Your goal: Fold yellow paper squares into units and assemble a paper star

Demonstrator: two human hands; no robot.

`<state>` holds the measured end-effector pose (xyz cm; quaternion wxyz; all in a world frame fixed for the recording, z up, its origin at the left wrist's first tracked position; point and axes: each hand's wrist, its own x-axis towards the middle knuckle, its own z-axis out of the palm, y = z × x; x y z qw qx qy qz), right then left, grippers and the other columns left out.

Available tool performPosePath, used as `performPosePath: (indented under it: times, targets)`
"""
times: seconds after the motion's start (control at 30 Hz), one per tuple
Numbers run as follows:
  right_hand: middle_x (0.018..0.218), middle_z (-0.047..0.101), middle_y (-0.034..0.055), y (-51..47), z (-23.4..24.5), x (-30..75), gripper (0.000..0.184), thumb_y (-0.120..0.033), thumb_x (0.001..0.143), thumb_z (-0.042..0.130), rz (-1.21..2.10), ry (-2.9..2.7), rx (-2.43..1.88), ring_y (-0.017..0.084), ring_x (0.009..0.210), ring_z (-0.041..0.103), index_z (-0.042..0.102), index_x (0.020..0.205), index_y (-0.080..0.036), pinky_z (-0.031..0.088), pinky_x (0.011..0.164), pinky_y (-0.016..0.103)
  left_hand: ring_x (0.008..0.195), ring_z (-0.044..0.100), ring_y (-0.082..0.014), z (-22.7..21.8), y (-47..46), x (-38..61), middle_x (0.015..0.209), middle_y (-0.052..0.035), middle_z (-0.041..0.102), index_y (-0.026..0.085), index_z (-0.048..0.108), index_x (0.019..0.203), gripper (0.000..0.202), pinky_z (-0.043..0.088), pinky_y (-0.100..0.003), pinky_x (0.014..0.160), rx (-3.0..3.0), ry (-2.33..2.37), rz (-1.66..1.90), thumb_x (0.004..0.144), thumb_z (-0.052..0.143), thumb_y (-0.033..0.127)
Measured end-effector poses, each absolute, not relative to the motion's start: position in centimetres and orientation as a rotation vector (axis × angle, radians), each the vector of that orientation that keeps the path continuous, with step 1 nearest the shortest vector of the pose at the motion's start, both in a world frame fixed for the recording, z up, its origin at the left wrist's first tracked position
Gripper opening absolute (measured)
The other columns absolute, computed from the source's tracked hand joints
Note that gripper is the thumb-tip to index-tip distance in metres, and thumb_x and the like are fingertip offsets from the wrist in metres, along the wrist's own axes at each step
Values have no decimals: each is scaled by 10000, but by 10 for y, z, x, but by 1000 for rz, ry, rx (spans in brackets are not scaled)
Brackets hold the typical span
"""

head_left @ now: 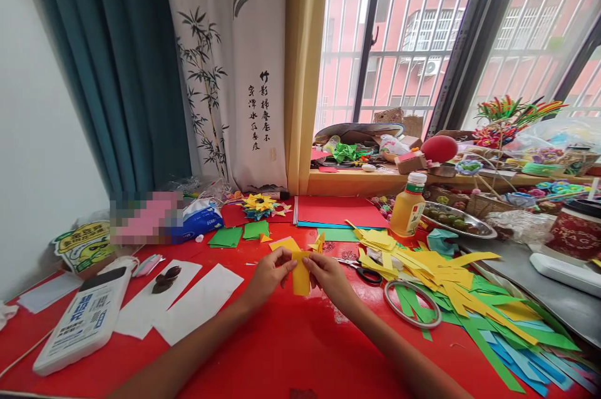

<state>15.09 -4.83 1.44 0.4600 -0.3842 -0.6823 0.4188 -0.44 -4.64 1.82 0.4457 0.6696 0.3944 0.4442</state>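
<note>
Between my two hands is a small yellow paper strip [301,279], held upright over the red table [263,358]. My left hand [273,272] pinches its upper left edge, and my right hand [327,274] pinches the upper right edge. Just behind the hands lie a flat yellow paper piece [284,244] and a small folded yellow piece [317,242]. Farther back sits a ring of folded yellow and blue paper [260,205]. Black-handled scissors [369,275] rest to the right, partly under yellow paper.
Right of my hands are yellow paper strips [436,270], a roll of tape [412,304] and a juice bottle [407,208]. Green squares [226,237] and red sheets [342,211] lie at the back. White paper [200,302] and a white case [84,321] are on the left.
</note>
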Motion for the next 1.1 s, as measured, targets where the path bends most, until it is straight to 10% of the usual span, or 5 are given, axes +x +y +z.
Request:
performPosePath:
  times: [1.1]
  targets:
    - [641,502,-3,-47,18,157,209,-345,751,493,833,-1849,-1019,115,593,431,513,646,-165,314,521,214,535,327,-66,19,-49,-4,587,45,388,136,467,652,297,249,-196,486,1728,962,884,691,522,425]
